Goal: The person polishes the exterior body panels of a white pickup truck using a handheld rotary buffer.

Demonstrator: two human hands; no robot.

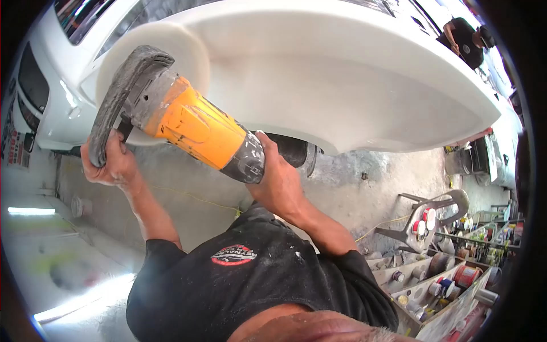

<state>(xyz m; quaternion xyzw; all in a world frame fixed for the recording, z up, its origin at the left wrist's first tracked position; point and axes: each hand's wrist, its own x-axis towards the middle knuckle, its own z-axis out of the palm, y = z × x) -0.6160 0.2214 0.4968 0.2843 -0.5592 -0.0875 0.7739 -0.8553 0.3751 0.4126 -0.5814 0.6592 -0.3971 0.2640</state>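
An orange and black power polisher (196, 122) is held in both hands, its body slanting across the view. My left hand (111, 159) is closed round the lower end of its black loop handle (108, 108). My right hand (279, 179) wraps round the dark rear end of the body, thumb on top. The polisher's round, pale pad (191, 51) is blurred and lies at the white car panel (302, 74); the machine's head hides part of the pad. The panel is smooth and curved, with a dull, hazy sheen.
At right stand a chair (419, 219) with several small cans on it and a sectioned shelf (433, 296) of cans and tape. A yellow cord (196, 198) lies on the concrete floor (353, 196). Another person (464, 43) in dark clothes is at upper right.
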